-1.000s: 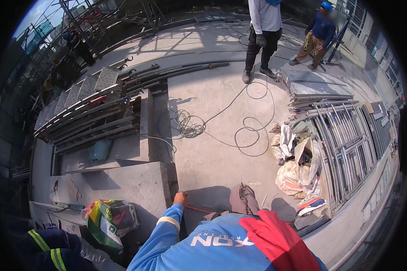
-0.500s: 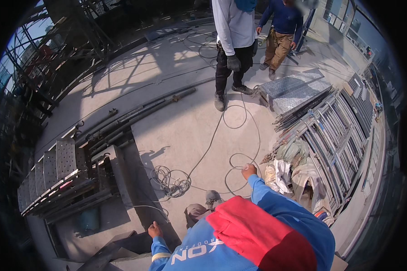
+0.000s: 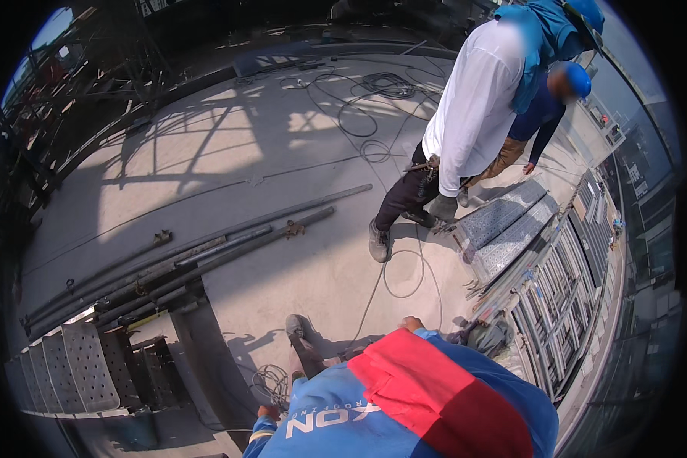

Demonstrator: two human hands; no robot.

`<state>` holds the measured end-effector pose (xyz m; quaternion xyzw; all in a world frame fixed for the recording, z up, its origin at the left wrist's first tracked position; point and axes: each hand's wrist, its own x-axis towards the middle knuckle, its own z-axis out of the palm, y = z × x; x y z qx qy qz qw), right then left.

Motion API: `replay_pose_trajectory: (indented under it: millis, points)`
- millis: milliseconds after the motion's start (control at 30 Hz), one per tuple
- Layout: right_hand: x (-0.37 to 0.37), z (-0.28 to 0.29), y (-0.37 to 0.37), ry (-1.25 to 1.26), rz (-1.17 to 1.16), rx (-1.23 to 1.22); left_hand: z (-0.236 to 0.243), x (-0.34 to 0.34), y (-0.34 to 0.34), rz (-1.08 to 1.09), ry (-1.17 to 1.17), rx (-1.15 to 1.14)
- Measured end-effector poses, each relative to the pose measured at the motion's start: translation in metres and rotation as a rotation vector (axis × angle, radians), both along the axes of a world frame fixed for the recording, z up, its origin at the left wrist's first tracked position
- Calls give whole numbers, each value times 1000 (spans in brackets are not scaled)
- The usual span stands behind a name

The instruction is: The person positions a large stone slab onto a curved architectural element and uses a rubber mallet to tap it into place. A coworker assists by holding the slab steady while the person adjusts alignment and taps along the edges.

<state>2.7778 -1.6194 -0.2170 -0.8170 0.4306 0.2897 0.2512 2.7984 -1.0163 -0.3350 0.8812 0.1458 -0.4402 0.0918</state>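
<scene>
My left hand hangs low beside my blue sleeve, near a tangled coil of thin cable; its fingers are too hidden to read. Ahead of my blue shirt, my right hand shows partly past the sleeve, looking loosely closed with nothing visible in it. A red cloth lies across the shirt. My shoe is on the concrete. Ahead, a co-worker in a white long-sleeved shirt bends with a gloved hand by perforated metal planks.
A second person in dark blue bends behind those planks. Stacked metal frames line the right side. Long steel pipes and perforated steps lie left. Loose cable loops over the floor ahead.
The view has shifted forward and my stance has changed, one shoe now farther ahead. Both co-workers have bent from standing toward the metal planks. My hands show less past the sleeves.
</scene>
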Motion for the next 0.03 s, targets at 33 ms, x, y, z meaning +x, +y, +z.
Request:
replay_pose_trajectory:
  millis: [33]
  points:
    - [-9, -4, 13, -79, 22, 28, 13, 75, -11, -9, -47, 0]
